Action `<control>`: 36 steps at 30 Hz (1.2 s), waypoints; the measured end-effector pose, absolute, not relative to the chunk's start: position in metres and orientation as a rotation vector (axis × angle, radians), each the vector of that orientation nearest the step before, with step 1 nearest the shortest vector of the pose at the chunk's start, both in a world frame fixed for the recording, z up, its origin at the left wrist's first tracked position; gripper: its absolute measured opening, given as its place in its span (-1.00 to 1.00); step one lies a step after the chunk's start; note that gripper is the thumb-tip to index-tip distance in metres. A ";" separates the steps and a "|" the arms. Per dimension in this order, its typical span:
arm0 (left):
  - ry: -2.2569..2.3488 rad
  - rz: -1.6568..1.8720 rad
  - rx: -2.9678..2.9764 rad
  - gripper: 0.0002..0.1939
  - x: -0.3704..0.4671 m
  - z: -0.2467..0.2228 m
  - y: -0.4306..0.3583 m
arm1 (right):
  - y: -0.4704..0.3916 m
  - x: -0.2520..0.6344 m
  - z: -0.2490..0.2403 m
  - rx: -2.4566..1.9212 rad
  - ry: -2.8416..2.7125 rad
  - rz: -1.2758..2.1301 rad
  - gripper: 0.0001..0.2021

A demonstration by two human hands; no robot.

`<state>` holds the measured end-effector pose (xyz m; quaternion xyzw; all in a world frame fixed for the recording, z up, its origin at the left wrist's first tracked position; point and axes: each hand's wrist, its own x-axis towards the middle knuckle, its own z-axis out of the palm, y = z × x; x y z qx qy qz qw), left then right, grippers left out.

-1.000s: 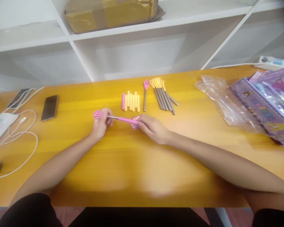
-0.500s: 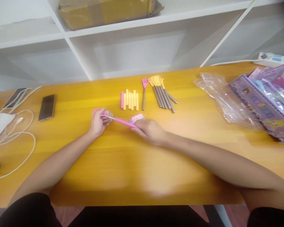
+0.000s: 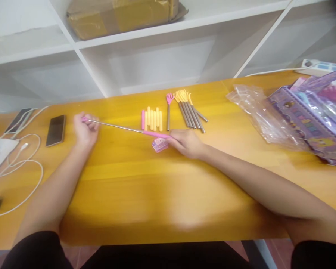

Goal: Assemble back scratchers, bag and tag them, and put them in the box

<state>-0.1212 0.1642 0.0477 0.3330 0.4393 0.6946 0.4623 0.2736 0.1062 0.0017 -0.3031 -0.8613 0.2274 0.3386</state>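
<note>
Left hand is closed around the pink head end of a long pink scratcher, and the head itself is mostly hidden in the fist. Right hand grips the other end, at the pink sleeve. The scratcher lies stretched between both hands, above the middle of the table, with its thin metal rod bare. I judge it light; the rod is probably stiff along its length, but it could bend if pressed sideways, and the smooth metal may slip. The sleeve seems the better place to hold. Just beside it, on the near side, is a small card; whether it is attached, I cannot tell. Farther away lie yellow tubes, one pink tube, another pink-headed scratcher and yellow-headed scratchers. At right are plastic bags and a purple box; at left, a phone.
</note>
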 end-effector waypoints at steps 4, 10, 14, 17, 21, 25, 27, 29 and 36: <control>1.181 1.914 0.795 -0.56 -0.184 0.070 0.173 | 0.132 0.295 0.000 -0.703 -1.958 0.570 -0.41; 1.123 1.928 0.972 -0.56 -0.209 0.088 0.169 | 0.151 0.300 -0.008 -0.694 -1.337 0.717 -0.31; 1.083 1.897 0.930 -0.54 -0.188 0.085 0.170 | 0.162 0.299 -0.010 -0.706 -1.113 0.725 -0.26; 1.077 1.896 0.865 -0.57 -0.175 0.079 0.171 | 0.167 0.301 -0.010 -0.758 -1.065 0.720 -0.24; 1.062 1.890 0.722 -0.56 -0.163 0.065 0.170 | 0.170 0.305 -0.010 -0.832 -1.037 0.683 -0.24; 1.025 1.857 0.652 -0.57 -0.154 0.049 0.169 | 0.170 0.306 -0.009 -0.812 -0.942 0.721 -0.23; 1.011 1.841 0.634 -0.57 -0.151 0.044 0.168 | 0.169 0.303 -0.006 -0.786 -0.902 0.780 -0.22; 0.999 1.819 0.630 -0.57 -0.147 0.042 0.166 | 0.166 0.300 -0.002 -0.781 -0.885 0.858 -0.23; 1.080 1.825 0.658 -0.60 -0.154 0.047 0.168 | 0.180 0.320 -0.005 -0.832 -0.878 0.955 -0.35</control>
